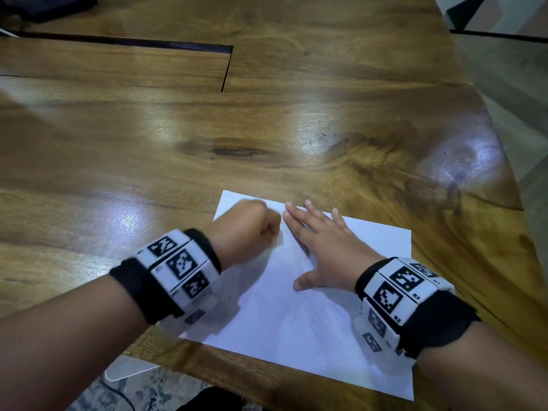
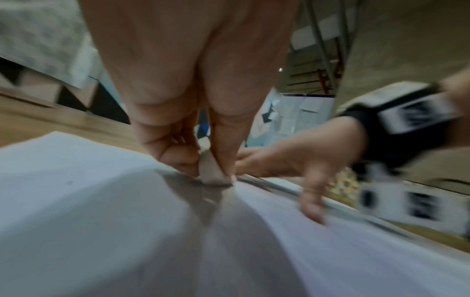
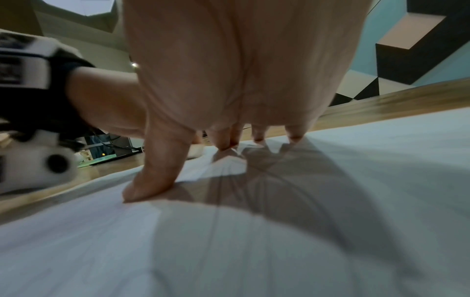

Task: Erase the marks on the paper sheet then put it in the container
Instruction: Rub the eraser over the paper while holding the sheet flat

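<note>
A white paper sheet lies on the wooden table near its front edge. My left hand is curled over the sheet's far left part and pinches a small whitish eraser whose tip touches the paper. My right hand lies flat on the sheet just right of the left one, fingers spread and thumb pressed down on the paper. Faint grey curved pencil lines show on the sheet under the right hand. No container is in view.
A dark rectangular seam cuts the tabletop at the back left. The table's right edge drops to the floor. A clear plastic piece pokes out below the front edge. A dark flat object lies at the far left corner.
</note>
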